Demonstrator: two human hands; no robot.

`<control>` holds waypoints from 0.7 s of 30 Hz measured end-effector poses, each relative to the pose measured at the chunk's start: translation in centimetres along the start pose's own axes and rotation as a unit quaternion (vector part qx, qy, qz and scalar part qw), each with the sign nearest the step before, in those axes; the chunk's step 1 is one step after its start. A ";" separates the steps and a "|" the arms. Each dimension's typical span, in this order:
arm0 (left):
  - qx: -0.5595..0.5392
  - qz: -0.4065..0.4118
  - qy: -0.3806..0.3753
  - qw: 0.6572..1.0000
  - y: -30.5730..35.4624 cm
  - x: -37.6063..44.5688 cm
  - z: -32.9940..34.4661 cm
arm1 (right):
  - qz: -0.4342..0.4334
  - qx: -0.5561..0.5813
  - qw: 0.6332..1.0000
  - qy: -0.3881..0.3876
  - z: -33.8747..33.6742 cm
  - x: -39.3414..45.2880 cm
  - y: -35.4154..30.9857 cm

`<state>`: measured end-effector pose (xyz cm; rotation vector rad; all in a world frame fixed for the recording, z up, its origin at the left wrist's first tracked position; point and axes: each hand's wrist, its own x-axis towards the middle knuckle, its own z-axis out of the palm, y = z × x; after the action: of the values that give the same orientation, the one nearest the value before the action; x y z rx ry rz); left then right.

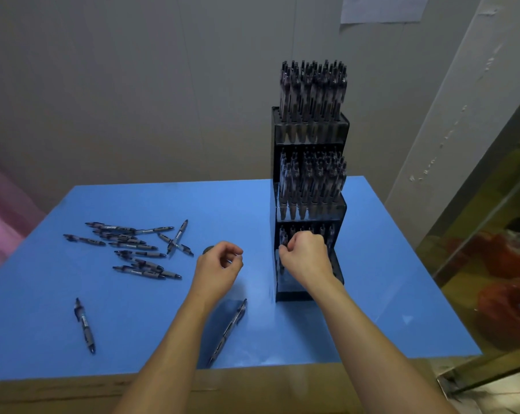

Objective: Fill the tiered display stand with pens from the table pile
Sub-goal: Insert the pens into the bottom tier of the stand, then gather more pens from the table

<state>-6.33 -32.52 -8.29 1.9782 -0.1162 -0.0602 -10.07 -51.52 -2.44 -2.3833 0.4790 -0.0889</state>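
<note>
A black tiered display stand (341, 209) rises at the middle right of the blue table (372, 264). Its top two tiers are packed with upright dark pens (312, 85). The bottom tier holds a few. My right hand (305, 256) is at the bottom tier, fingers curled, pinching a pen (282, 239) at the tier's left side. My left hand (218, 264) hovers above the table left of the stand, fingers loosely curled and holding nothing. A pile of several pens (133, 249) lies to the left.
One loose pen (85, 324) lies near the front left. Another pen (227, 333) lies by the front edge beside my left forearm. A small dark round object (208, 249) sits behind my left hand. A grey wall stands behind the table, and its right edge drops off.
</note>
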 end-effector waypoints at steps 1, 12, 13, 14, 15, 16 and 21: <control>0.003 0.000 0.000 1.000 0.0 -0.1 0.0 | -0.003 -0.006 1.000 0.001 0.0 0.0 0.1; 0.125 -0.039 0.083 0.988 -1.3 -1.0 -3.0 | -0.129 -0.154 0.971 -0.131 1.2 -1.0 -3.2; 0.152 -0.056 0.101 0.982 -1.6 -1.1 -3.7 | -0.164 -0.155 0.964 -0.138 1.6 -1.1 -3.9; 0.178 -0.079 0.116 0.974 -2.0 -1.2 -4.5 | -0.196 -0.158 0.957 -0.146 2.1 -1.1 -4.5; 0.199 -0.111 0.129 0.965 -2.3 -1.4 -5.4 | -0.227 -0.165 0.947 -0.156 2.7 -1.0 -5.1; 0.220 -0.144 0.141 0.955 -2.8 -1.6 -6.2 | -0.253 -0.177 0.936 -0.168 3.2 -0.9 -5.6; 0.252 -0.292 0.191 0.902 -4.4 -3.4 -9.2 | -0.335 -0.230 0.889 -0.209 6.4 -0.2 -7.6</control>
<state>-8.59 -22.06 -8.69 2.4355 0.7966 -0.0284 -6.65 -42.15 -2.34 -2.8145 -0.6085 0.2560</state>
